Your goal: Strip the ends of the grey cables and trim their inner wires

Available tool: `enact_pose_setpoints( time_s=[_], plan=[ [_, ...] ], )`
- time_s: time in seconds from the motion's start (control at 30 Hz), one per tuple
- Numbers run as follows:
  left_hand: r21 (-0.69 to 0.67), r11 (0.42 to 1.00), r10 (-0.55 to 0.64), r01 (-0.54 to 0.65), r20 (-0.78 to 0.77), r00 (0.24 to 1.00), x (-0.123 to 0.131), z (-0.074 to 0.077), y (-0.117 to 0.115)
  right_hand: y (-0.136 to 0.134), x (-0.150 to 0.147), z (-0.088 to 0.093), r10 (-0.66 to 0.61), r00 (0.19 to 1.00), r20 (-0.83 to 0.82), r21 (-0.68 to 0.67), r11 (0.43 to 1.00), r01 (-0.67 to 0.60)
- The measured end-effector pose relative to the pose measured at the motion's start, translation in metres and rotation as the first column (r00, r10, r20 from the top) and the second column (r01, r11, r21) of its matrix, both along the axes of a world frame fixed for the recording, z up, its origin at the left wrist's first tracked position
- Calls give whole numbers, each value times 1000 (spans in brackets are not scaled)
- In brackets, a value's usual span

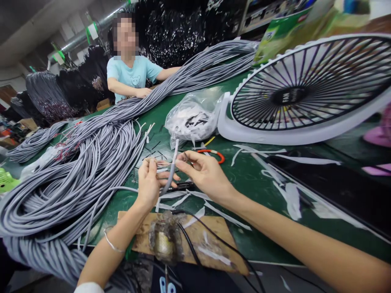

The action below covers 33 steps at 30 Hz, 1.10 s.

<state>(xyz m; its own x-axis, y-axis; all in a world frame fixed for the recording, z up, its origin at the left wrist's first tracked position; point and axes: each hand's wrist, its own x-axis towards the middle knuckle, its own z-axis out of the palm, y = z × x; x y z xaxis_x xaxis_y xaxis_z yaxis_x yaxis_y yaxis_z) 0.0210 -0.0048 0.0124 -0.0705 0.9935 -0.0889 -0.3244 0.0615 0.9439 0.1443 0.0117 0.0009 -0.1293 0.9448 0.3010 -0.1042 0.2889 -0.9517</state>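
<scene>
My left hand [149, 179] pinches thin wires at the end of a grey cable, its other fingers lying behind. A short upright piece of grey cable [171, 176] with a white upper end stands between my hands, near the right fingertips. My right hand [206, 173] has thumb and forefinger closed on a thin dark strand, too small to make out. From behind my left wrist the grey cable [124, 188] runs left toward a large coiled bundle of grey cables [100, 171]. Below my hands, black-handled pliers [183, 186] lie partly hidden.
A white-framed fan [293, 95] stands right on the green table [244, 187]. Beside it sits a plastic bag of white pieces [194, 118]. Paper strips [232, 217] are scattered about. A wooden board [210, 238] carries a soldering device at the front. A co-worker [131, 77] handles cables opposite.
</scene>
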Motion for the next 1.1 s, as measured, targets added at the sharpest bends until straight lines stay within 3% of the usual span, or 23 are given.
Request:
enact_pose_setpoints(
  time_s=[0.17,0.4,0.6,0.7,0.87,0.97,1.03,1.1],
  plan=[
    [98,981,169,-165,-35,985,-3,0,2,-1,1,5,120,980,-158,-158,977,-145],
    [198,980,81,-28,-264,961,-3,-5,1,2,1,5,79,969,-235,-321,934,-154],
    [243,968,78,61,-523,849,-1,-7,-6,-1,1,8,267,947,-178,-389,865,-317],
    [254,966,104,50,-558,823,-2,-9,-6,-5,0,11,262,951,-162,-344,889,-303],
    [236,972,136,-12,-516,846,-4,-10,-3,-6,3,12,105,960,-261,-269,947,-177],
    [216,975,153,-56,-468,871,-4,-10,-2,-3,7,8,66,986,-156,-212,972,-99],
    [214,972,186,-99,-436,880,-4,-9,-1,0,9,6,58,998,30,-136,989,-53],
    [219,967,216,-134,-412,885,-4,-8,-1,2,10,4,91,961,262,-62,995,-77]
  ],
)
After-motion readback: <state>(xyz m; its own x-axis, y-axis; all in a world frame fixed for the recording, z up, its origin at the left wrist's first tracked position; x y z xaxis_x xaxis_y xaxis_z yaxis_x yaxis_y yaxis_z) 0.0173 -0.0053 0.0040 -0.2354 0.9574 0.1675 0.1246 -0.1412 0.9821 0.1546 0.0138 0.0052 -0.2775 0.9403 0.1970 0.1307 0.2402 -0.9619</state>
